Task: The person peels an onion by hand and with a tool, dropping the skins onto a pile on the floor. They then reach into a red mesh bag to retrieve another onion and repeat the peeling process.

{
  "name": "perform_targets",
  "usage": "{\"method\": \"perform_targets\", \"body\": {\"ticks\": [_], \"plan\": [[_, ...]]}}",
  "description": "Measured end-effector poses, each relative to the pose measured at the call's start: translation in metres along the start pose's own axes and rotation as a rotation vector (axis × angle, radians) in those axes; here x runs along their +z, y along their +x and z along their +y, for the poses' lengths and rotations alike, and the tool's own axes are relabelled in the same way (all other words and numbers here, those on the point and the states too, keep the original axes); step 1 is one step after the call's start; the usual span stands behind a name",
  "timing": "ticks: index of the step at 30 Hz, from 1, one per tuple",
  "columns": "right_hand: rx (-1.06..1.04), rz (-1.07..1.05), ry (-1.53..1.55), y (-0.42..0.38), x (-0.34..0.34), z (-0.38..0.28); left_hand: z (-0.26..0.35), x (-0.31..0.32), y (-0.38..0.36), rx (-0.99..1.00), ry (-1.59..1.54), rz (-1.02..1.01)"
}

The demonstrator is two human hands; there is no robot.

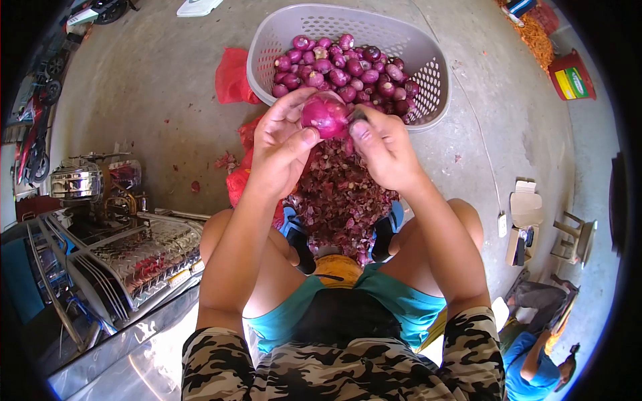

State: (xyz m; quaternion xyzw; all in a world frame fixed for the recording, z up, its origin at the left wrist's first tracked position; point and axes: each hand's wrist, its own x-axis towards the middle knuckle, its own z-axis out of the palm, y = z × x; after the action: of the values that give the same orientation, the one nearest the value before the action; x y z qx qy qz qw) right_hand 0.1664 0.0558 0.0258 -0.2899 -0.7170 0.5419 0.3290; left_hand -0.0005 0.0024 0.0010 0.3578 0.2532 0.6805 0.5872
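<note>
My left hand (282, 140) is closed around a red onion (324, 115), its glossy magenta side turned up between thumb and fingers. At the onion's right side, my right hand (384, 144) has thumb and forefinger pinched together. Something dark shows between them, and I cannot tell what it is. A purple strip of onion skin (349, 146) hangs just below these fingers. Beyond my hands stands a grey perforated basket (428, 70) with many red onions (351, 70) in it. Beneath my hands, a heap of dry onion skins (344, 194) lies between my feet.
Red mesh sacks (234, 77) lie left of the basket and skins. A chrome-trimmed vehicle (120, 260) stands close on my left. On the right are a cardboard box (525, 207), a stool (574, 239), a red bucket (572, 77) and another person (535, 361).
</note>
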Motion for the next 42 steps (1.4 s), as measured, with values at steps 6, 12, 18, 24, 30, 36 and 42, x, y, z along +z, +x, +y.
{"method": "perform_targets", "body": {"ticks": [6, 12, 18, 24, 30, 36, 42], "plan": [[0.046, 0.017, 0.058, -0.001, -0.01, 0.005, 0.008, -0.004, 0.002, 0.006, -0.164, 0.044], [-0.053, -0.106, -0.24, 0.004, -0.025, 0.002, 0.014, -0.01, 0.004, 0.014, -0.169, 0.047], [0.245, -0.327, -0.691, -0.001, -0.038, 0.004, 0.021, -0.02, 0.007, -0.022, 0.126, 0.182], [0.235, -0.399, -0.652, -0.004, -0.033, 0.016, 0.006, -0.017, 0.026, -0.236, 0.46, 0.525], [0.258, -0.415, -0.627, -0.009, -0.026, 0.02, 0.013, 0.001, 0.025, 0.072, 0.314, 0.363], [-0.029, -0.302, -0.738, -0.018, -0.025, 0.037, 0.071, -0.021, -0.004, -0.213, 0.936, 0.052], [0.203, -0.42, -0.726, -0.016, -0.03, 0.022, 0.115, -0.112, -0.052, -0.918, 1.135, 0.17]]}}
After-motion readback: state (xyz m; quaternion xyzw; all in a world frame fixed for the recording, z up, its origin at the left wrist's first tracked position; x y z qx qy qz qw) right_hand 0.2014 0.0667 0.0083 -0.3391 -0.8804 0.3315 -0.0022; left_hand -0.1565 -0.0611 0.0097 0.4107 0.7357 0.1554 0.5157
